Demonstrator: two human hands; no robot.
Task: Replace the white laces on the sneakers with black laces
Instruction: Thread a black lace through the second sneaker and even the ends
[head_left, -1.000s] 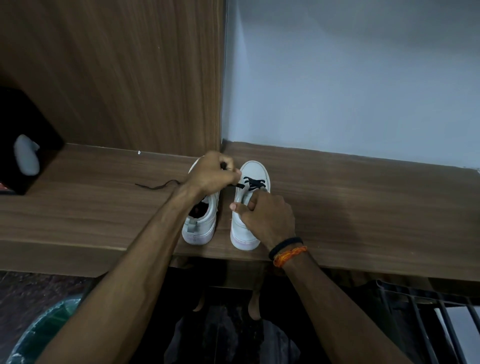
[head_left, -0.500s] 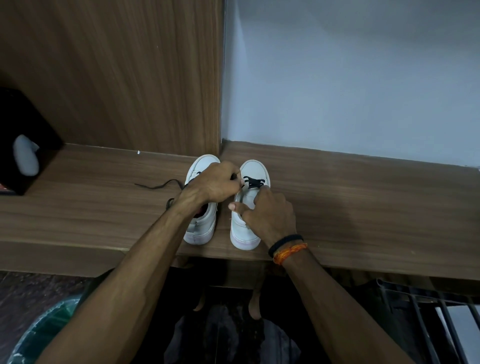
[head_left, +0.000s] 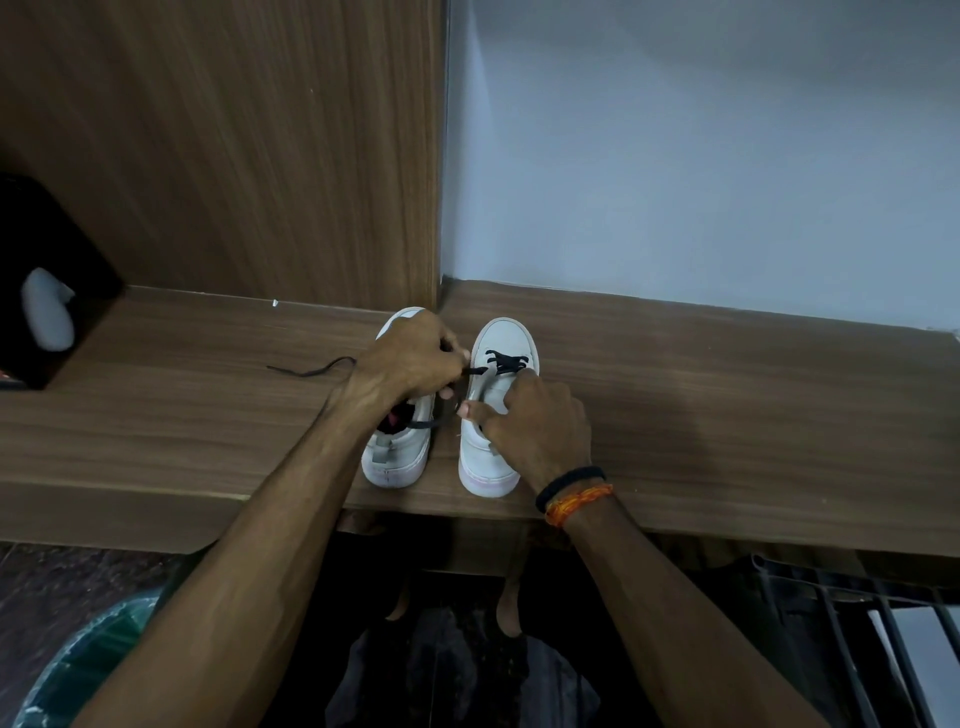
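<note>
**Lacing under way on right sneaker**

Two white sneakers are standing side by side on the table (head_left: 727, 415). The left hand (head_left: 415, 358) is pinching the black lace (head_left: 501, 361), which is crossing the right sneaker (head_left: 501, 338) near its toe. The right hand (head_left: 535, 426) is gripping that sneaker's upper. The left sneaker (head_left: 397, 457) is standing just beside.

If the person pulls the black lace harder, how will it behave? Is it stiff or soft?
The black lace is probably floppy: its free end curves loosely on the shelf. It likely weighs very little. A harder pull from the left hand might drag the right sneaker, which looks light, though the right hand steadies it.
</note>
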